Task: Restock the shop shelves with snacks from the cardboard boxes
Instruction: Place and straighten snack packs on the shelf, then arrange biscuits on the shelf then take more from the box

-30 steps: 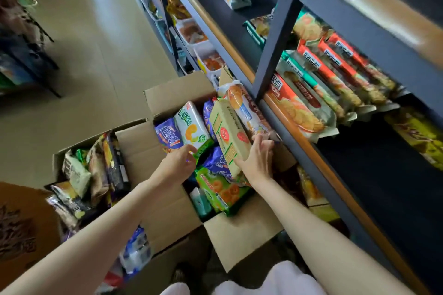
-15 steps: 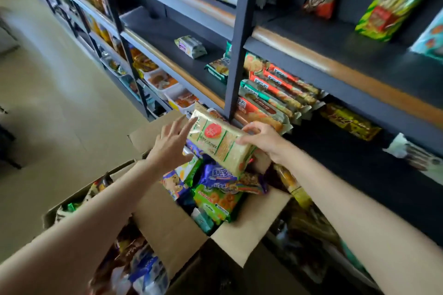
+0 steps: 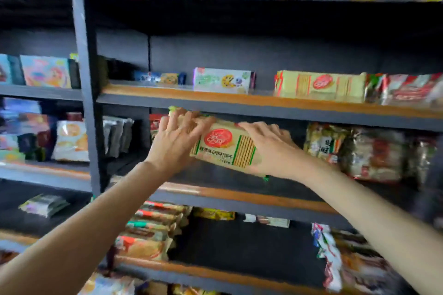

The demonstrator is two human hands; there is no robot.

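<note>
The left hand (image 3: 176,141) has its fingers spread and curled over the left end of a cracker pack (image 3: 223,147), and the right hand (image 3: 268,148) grips the other end from the side and below, so the long soft pack is held between both hands; this probably keeps it from sagging and lets it be steered level. The pack is tilted, its left end higher, just under the lip of the shelf (image 3: 239,99) above the hands, and it is in the air, not yet resting on any board. To the upper right of the right hand a matching pack (image 3: 321,86) already lies flat on that shelf, which suggests where this one belongs. Just right of the right hand, snack bags (image 3: 371,153) stand crowded together. The cardboard boxes are out of view.
</note>
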